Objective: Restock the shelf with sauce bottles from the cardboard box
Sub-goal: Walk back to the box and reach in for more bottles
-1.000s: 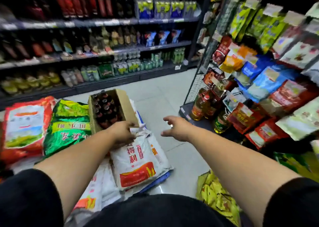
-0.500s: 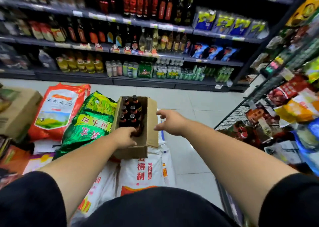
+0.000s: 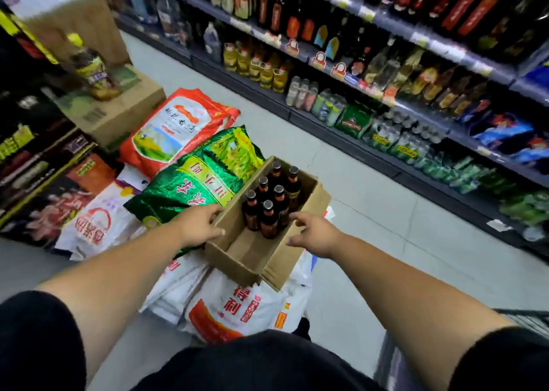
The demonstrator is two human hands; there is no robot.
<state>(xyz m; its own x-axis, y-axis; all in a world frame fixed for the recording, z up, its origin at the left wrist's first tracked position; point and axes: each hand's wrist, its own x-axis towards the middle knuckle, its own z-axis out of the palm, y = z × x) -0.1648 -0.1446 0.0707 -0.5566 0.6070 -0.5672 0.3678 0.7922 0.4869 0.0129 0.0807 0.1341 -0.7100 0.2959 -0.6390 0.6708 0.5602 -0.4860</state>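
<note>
Head view, the only feed I have: the cardboard box [image 3: 237, 261] sits near centre on a pile of white sacks [image 3: 237, 304], top open and tilted a bit in the frame. I count six dark sauce bottles [image 3: 269, 211], upright with dark caps, bunched at the far end of the box; the near half shows bare cardboard floor. The left hand [image 3: 197, 227] is against the box's left wall, fingers fairly straight, fingertips on the rim and thumb lower on the outside of the wall, holding nothing else. The right hand [image 3: 316, 236] is at the box's right wall, fingers relaxed and spread. I can't tell whether it touches the rim or is just beside it, and there is nothing in it. A green bag [image 3: 193, 182] lies touching the box on the left, with a red-orange bag [image 3: 172, 126] just beyond it, farther left. At far left stands a second carton [image 3: 118, 117] with a blurred oil bottle [image 3: 95, 72] on top. The shelf [image 3: 445, 50] runs along the right and far side across the grey floor [image 3: 371, 218], well apart from the box, its rows filled with bottles and packs. Labels there are too blurred to read.
</note>
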